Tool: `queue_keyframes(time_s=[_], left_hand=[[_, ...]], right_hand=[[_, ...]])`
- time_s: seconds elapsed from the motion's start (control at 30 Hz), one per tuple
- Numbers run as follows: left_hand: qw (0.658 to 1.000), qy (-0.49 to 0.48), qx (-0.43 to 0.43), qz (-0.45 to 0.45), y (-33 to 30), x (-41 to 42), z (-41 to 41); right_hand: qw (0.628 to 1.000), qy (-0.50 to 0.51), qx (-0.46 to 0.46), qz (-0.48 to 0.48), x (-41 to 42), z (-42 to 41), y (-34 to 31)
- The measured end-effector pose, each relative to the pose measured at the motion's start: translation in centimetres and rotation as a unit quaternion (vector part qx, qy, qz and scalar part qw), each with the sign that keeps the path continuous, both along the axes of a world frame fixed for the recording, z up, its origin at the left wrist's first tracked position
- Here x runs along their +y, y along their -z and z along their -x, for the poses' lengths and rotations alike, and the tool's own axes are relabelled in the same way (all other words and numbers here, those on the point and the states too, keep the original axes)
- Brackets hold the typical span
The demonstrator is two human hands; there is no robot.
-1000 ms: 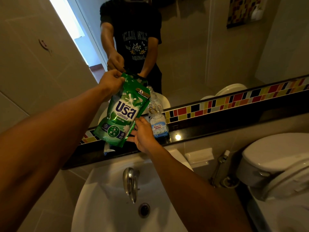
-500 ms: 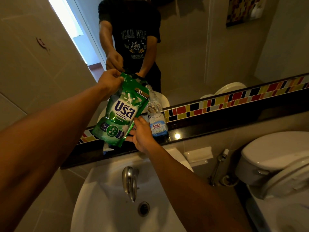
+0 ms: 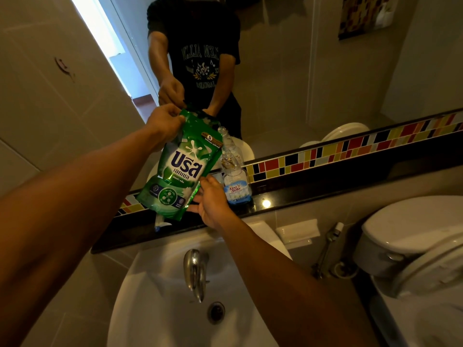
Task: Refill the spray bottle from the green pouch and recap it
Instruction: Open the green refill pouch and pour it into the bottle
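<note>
Green pouch [image 3: 179,166] between hands, tilted beside bottle [image 3: 235,182]

green pouch [image 3: 181,165] tilted, beside spray bottle [image 3: 235,181]

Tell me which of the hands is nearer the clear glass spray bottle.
Right. The right hand sits just left of the clear glass spray bottle; the left hand is farther, up-left.
</note>
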State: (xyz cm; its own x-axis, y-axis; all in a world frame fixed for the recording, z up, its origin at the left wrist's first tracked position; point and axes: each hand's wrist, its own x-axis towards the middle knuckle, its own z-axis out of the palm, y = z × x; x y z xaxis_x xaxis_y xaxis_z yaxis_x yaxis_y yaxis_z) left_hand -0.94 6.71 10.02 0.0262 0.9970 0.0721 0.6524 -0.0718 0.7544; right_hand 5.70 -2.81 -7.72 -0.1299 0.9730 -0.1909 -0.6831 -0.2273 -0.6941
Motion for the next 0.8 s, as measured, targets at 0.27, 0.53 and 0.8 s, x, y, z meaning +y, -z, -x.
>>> queue_keyframes(time_s=[0.27, 0.53, 0.8], left_hand=[[1.0, 0.003, 0.002, -0.001, -0.17, 0.01, -0.11], [1.0, 0.004, 0.005, -0.004, -0.16, 0.04, -0.04], [1.0, 0.0, 0.011, -0.003, -0.21, -0.01, 0.05]], right_hand=[[1.0, 0.003, 0.004, 0.001, -0.06, 0.07, -0.16], [1.0, 0.005, 0.006, -0.001, -0.25, 0.07, -0.17], [1.0, 0.002, 0.012, 0.003, -0.34, 0.2, -0.19]])
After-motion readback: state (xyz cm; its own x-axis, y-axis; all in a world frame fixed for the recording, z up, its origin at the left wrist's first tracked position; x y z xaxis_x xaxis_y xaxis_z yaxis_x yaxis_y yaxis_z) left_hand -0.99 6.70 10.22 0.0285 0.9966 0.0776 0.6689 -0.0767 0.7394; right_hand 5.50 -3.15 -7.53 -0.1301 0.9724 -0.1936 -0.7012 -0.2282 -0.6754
